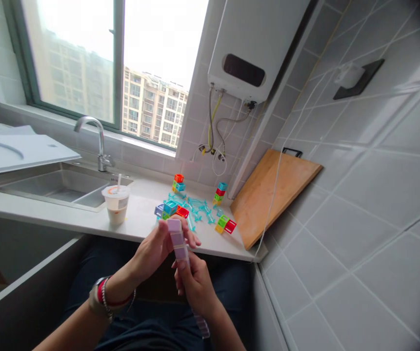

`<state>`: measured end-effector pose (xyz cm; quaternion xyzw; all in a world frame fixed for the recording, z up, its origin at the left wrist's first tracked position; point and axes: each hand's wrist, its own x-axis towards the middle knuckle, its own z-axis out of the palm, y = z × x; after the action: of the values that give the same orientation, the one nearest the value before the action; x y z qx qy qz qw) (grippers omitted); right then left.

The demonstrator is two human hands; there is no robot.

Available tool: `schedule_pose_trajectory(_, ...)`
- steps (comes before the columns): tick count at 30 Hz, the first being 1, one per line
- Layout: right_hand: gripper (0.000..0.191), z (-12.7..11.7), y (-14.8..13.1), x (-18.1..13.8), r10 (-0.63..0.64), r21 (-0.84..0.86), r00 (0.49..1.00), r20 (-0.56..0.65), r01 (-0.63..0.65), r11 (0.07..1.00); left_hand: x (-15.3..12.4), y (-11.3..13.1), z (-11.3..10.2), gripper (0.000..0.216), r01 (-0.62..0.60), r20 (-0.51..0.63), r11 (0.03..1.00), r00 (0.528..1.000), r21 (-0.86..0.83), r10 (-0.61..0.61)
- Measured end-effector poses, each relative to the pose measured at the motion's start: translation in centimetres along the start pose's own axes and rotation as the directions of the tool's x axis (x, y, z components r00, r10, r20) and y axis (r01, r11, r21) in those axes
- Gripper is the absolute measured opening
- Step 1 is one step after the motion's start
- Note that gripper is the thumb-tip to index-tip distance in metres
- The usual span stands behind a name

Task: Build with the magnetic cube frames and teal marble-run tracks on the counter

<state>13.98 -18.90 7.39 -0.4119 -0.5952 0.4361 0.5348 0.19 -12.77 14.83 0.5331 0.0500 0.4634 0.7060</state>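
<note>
A long pale pink-lilac strip made of several box-like segments is held upright in front of me; I cannot tell exactly what it is. My left hand holds its upper end, thumb at the left edge and fingers reaching behind it. Lower down, my right hand is closed around the strip, thumb on its front. The strip's tail hangs below the right wrist over my lap. Just beyond the hands, blue, red and green cube frames stand on the counter, partly hidden by my left hand.
Turquoise connector pieces lie spread on the counter. Cube stacks and a low cluster stand around them. A lidded drink cup with a straw is beside the sink. A wooden board leans at right, with a white cable before it.
</note>
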Motion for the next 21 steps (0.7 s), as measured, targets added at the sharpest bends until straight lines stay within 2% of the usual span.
schedule_pose_trajectory(3, 0.045, -0.3, 0.6, -0.1, 0.009, -0.019, 1.000, -0.010, -0.009, 1.000, 0.6, -0.2, -0.3, 0.061, 0.073, 0.021, 0.990, 0.997, -0.120, -0.071)
schedule_pose_trajectory(5, 0.044, -0.6, 1.1, -0.1, 0.028, -0.057, 1.000, 0.004, -0.027, 0.998, 0.9, -0.3, -0.5, 0.059, 0.078, 0.021, 0.981, 0.997, -0.175, -0.076)
schedule_pose_trajectory(8, 0.046, -1.4, 3.1, -0.4, 0.100, -0.100, 0.993, 0.057, -0.094, 0.991, 1.6, -0.3, -0.6, 0.050, -0.005, -0.046, 0.980, 0.999, -0.201, -0.005)
schedule_pose_trajectory(11, 0.044, -2.1, 6.4, -1.1, 0.156, -0.178, 0.984, 0.081, -0.139, 0.974, 2.6, 0.3, -1.1, 0.048, -0.095, -0.157, 0.977, 0.985, -0.191, 0.065)
schedule_pose_trajectory(13, 0.040, -2.5, 8.7, -1.9, 0.160, -0.289, 0.986, 0.056, -0.137, 0.947, 3.3, 1.4, -2.2, 0.049, -0.175, -0.267, 0.973, 0.955, -0.151, 0.130)
schedule_pose_trajectory(15, 0.037, -3.0, 10.4, -3.0, 0.160, -0.385, 0.987, 0.009, -0.144, 0.911, 3.9, 3.2, -4.0, 0.048, -0.273, -0.388, 0.957, 0.896, -0.097, 0.216)
schedule_pose_trajectory(18, 0.040, -3.7, 11.5, -4.6, 0.181, -0.422, 0.982, -0.059, -0.189, 0.887, 4.2, 5.5, -7.1, 0.049, -0.383, -0.501, 0.922, 0.810, -0.057, 0.305)
schedule_pose_trajectory(20, 0.042, -4.2, 11.1, -5.3, 0.188, -0.417, 0.979, -0.080, -0.204, 0.886, 3.7, 5.6, -8.4, 0.052, -0.382, -0.521, 0.923, 0.798, -0.048, 0.303)
schedule_pose_trajectory(21, 0.042, -4.4, 10.7, -5.4, 0.184, -0.420, 0.979, -0.087, -0.204, 0.885, 3.2, 4.9, -8.6, 0.057, -0.357, -0.514, 0.933, 0.809, -0.047, 0.284)
